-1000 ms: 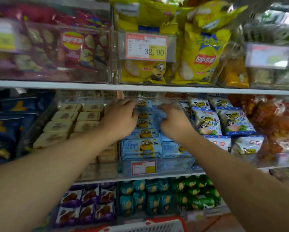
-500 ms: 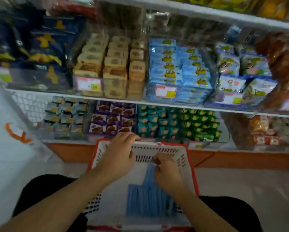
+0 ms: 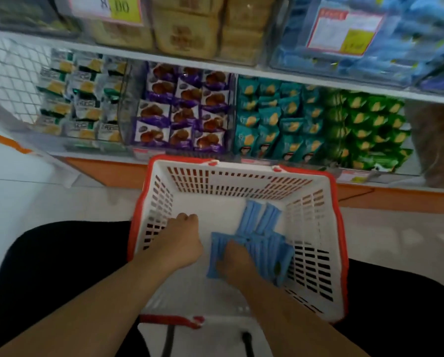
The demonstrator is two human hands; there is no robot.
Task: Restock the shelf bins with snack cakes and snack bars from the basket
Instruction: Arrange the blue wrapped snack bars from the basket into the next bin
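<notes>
Blue snack bars (image 3: 251, 243) lay inside the basket (image 3: 241, 173), gripped by the right hand (image 3: 235, 264); the left hand (image 3: 179, 240) was held beside them, loosely curled, empty. Several were best gathered squarely.

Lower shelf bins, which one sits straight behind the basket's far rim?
The bin of purple-wrapped cakes, directly above the basket rim; the white-green packs lie left, the teal and green ones right.
</notes>
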